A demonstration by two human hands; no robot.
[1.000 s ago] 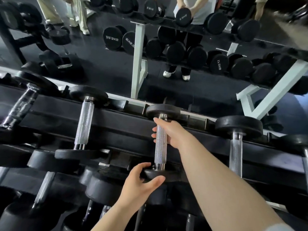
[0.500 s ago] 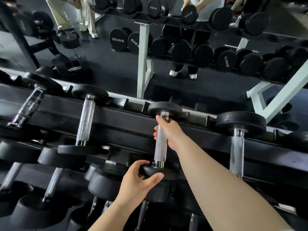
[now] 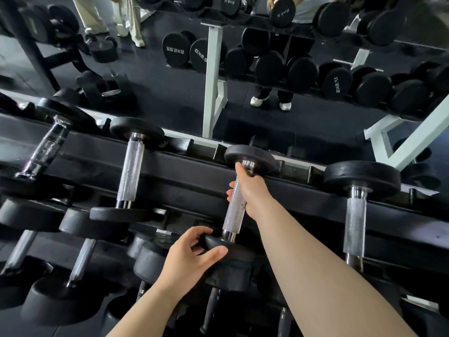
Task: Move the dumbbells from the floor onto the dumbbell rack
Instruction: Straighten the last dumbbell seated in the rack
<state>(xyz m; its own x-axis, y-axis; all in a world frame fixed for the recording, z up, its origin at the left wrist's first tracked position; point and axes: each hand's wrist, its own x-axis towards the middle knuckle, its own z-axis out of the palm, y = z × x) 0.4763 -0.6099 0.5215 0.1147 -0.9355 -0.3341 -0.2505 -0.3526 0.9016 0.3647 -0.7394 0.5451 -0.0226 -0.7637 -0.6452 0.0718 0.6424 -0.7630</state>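
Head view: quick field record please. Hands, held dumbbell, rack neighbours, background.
right hand: wrapped on the knurled handle, near the far head
left hand: fingers and thumb on the near head
held dumbbell: lying across the top tier of the rack, far head at the back rail
neighbours: racked dumbbell on left, racked dumbbell on right
background: mirror reflecting the rack

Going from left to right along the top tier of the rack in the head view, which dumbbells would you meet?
Tilted dumbbell → upright-lying dumbbell → dumbbell held by both hands, right hand on its handle, left hand at its near head → large-headed dumbbell.
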